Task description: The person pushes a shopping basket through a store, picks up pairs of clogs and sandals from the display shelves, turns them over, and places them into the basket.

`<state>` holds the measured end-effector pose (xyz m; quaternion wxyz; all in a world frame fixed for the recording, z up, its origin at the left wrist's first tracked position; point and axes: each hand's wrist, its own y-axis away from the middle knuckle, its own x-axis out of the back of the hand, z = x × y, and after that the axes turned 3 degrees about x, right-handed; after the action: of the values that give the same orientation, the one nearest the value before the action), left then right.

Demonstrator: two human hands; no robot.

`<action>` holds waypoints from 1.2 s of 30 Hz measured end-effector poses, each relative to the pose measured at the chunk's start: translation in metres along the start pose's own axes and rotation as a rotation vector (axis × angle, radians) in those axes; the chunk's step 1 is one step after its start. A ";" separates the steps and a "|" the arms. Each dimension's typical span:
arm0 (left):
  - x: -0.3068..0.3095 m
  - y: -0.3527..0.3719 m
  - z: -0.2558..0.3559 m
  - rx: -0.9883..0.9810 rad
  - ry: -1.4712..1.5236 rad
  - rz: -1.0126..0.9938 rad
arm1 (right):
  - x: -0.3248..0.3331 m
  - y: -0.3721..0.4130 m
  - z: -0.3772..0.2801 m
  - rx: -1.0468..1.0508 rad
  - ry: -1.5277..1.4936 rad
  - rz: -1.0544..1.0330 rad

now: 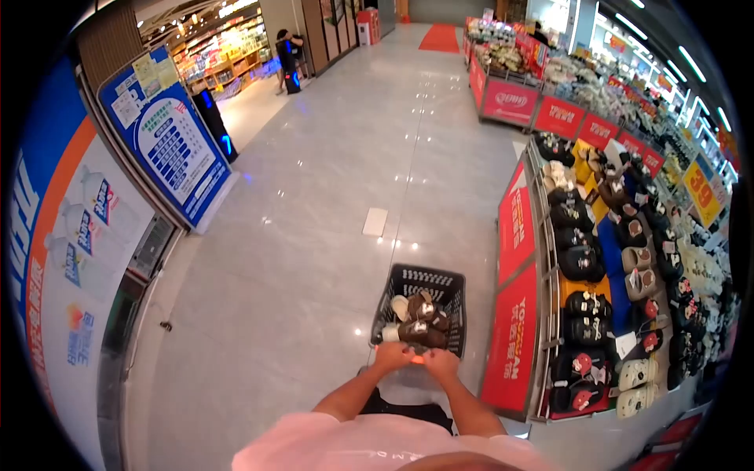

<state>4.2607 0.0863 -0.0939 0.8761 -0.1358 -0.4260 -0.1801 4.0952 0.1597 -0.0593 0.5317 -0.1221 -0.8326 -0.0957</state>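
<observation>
Gripping the orange handle [418,359], left hand [441,362] and right hand [392,357] have fingers closed; just beyond, at twelve o'clock, the black basket [428,272] looks stiff, fairly light, steadiest held there, its brown shoes [425,311] probably soft.

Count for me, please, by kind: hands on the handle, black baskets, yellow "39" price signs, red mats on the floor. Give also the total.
Hands on the orange handle, left hand and right hand: 2
Black basket: 1
Yellow "39" price sign: 1
Red mat: 1
Total: 5
</observation>
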 end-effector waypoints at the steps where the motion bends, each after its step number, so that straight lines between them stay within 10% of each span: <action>1: 0.006 -0.025 -0.012 -0.052 0.013 0.020 | -0.006 -0.024 -0.003 -0.006 0.008 0.055; 16: 0.014 -0.147 -0.037 -0.104 0.172 -0.362 | -0.007 -0.130 0.001 -0.156 0.009 -0.015; 36: -0.033 -0.354 -0.045 -0.233 0.026 -0.322 | 0.014 -0.339 0.050 -0.061 -0.025 0.170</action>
<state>4.1208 -0.2430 -0.1169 0.8198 -0.1643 -0.4072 -0.3677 3.9428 -0.1472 -0.0772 0.5234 -0.2094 -0.8227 -0.0739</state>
